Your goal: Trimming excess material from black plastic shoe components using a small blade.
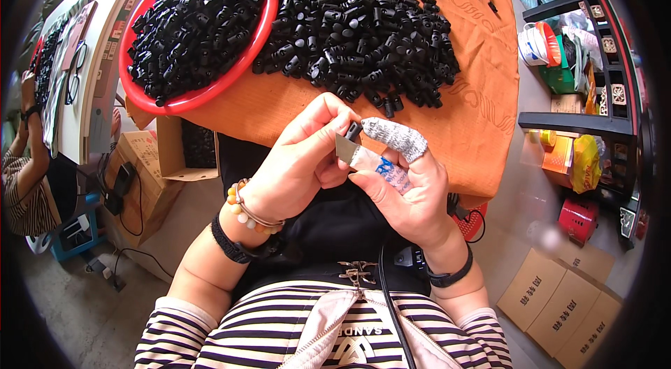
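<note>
Black clip [354,131] between both hands [349,166]

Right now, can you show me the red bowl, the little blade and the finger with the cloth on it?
red bowl [262,32]: head view, on its right rim.
little blade [345,150]: head view, on its flat metal.
cloth-wrapped finger [395,137]: head view, mid-wrap, right hand.

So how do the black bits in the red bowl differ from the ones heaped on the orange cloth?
The pieces in the red bowl are held in by its round rim, while the heap on the orange cloth spreads loose with ragged edges. The bowl pieces sit to the person's left; the cloth heap lies in the middle, with a few strays apart from it. Both are small black plastic parts of the same look, jumbled every way.
</note>
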Demonstrator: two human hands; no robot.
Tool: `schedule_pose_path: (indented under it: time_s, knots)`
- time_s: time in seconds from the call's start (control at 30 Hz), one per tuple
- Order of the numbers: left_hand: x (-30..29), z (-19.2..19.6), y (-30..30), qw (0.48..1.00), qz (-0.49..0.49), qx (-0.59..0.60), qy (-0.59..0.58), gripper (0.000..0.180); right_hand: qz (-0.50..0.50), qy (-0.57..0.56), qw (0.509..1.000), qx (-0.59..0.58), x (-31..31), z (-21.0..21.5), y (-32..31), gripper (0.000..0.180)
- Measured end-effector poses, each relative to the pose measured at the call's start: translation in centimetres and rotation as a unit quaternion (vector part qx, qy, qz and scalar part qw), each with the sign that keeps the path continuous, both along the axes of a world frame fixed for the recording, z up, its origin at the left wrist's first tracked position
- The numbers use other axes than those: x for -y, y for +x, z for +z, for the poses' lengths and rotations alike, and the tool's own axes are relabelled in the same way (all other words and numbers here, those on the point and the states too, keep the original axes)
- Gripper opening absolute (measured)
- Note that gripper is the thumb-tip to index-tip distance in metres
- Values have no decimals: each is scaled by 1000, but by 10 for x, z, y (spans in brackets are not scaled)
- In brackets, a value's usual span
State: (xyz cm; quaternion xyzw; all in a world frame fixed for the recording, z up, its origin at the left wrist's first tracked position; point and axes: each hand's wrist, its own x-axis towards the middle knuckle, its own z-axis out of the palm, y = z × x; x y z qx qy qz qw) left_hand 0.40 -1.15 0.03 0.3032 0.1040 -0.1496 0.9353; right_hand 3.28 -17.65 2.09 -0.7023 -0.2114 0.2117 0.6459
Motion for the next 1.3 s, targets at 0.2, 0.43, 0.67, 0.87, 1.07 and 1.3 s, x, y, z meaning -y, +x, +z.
schedule_pose_path:
  time_s: [0.2, 0.43, 0.67, 0.87, 1.07, 1.3]
  knots:
    - [0, 1, 0, 1000, 4, -14, 0, 16, 7, 5, 1000, 14, -1, -1, 0, 45]
    - [-2, 0, -2, 998, -21, -20, -54, 15, -28, 15, 999, 33, -3, -8, 0, 36]
    - [-3, 0, 0, 996, -44, -21, -70, 14, -99, 78, 992, -20, -8, -3, 6, 42]
    - [2, 1, 1, 996, -62, -23, -53, 15, -85, 70, 994, 6, -10, -10, 14, 50]
    - [3, 2, 2, 996, -64, -51, -20, 15, -72, 91, 988, -105, -23, -7, 17, 52]
    - [-13, -1, 4, 1000, 8, -8, 1, 16, -174, 98, 976, -89, -8, -10, 30, 38]
